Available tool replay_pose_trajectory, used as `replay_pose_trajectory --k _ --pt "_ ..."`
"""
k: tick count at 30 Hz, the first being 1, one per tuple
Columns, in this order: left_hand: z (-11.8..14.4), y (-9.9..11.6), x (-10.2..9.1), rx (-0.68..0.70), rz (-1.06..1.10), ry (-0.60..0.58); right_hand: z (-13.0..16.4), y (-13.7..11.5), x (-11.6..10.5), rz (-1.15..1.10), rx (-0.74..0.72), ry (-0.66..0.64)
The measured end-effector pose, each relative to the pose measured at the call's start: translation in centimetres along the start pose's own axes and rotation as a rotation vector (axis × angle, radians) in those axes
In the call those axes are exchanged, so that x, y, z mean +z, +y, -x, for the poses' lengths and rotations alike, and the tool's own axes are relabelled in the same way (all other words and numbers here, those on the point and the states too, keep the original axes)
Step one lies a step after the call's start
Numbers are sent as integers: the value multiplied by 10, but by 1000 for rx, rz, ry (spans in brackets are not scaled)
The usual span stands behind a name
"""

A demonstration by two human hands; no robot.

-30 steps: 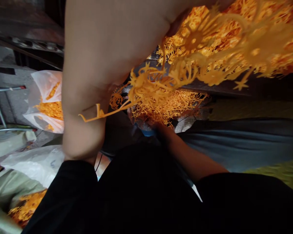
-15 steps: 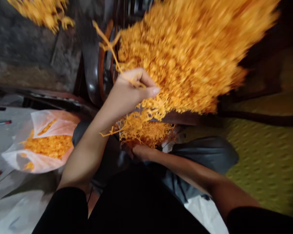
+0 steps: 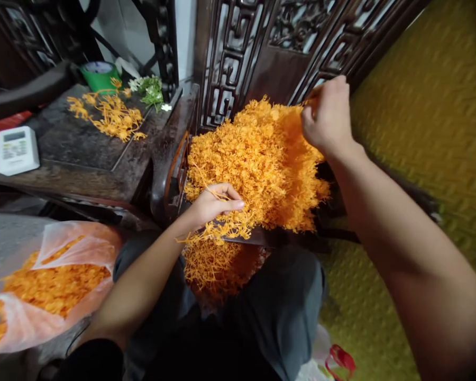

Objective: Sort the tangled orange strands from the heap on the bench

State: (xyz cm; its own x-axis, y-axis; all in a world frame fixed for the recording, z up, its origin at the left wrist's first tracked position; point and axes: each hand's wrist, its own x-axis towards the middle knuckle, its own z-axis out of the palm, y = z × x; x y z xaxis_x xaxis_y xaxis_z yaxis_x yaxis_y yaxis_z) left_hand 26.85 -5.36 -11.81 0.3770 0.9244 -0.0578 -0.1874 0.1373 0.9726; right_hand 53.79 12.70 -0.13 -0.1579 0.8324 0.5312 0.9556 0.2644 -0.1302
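Carved wood is seen behind an orange heap; stems are pinched by the left hand; the right hand is held near, its grip unclear

The right hand has left the smaller orange heap between the knees and is now raised over the far right side of the large orange pile; whether its curled fingers hold anything is hard to tell. The left forearm (huge in the view a second ago) shows smaller now. A white remote and a green container have come into view at upper left.
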Motion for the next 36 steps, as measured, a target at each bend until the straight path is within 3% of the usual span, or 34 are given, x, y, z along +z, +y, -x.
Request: replay_pose_trajectory --k 3,6,8,11,14,17,18,21,23,25,26,27,30,31,33,36 --pt "-3 0 -1 -2 24 6 -11 19 25 -71 -107 -31" --pt "-4 3 -4 4 58 7 3 30 37 -254 -170 -66" --pt "-4 4 -5 6 81 10 14 33 39 -419 -124 -106" --pt "-6 4 -7 5 90 14 26 33 35 -738 85 -80" --pt "-7 4 -7 8 87 37 33 32 30 -980 227 169" --pt "-8 5 -7 38 64 90 38 34 34 -919 226 491" --pt "-9 5 -6 49 60 108 40 36 36 -871 231 524" --pt "-10 5 -3 65 76 162 45 34 38 -806 257 465" --pt "-11 5 -1 78 98 209 55 22 30 -765 267 576" --pt "-12 5 3 114 105 265 76 -5 14 -708 255 755" --pt "-12 6 6 144 100 296 90 -23 4 -702 231 767" --pt "-12 7 8 180 89 328 106 -42 -6 -737 201 661" --pt "-10 11 16 290 33 414 152 -96 -28 -918 -10 -39" --pt "-10 12 19 314 16 435 163 -108 -31 -960 -38 -171" --pt "-7 14 23 353 -17 460 176 -121 -28 -1044 -13 -287" --pt "-2 17 23 408 -78 482 178 -115 -17 -1185 121 -256"
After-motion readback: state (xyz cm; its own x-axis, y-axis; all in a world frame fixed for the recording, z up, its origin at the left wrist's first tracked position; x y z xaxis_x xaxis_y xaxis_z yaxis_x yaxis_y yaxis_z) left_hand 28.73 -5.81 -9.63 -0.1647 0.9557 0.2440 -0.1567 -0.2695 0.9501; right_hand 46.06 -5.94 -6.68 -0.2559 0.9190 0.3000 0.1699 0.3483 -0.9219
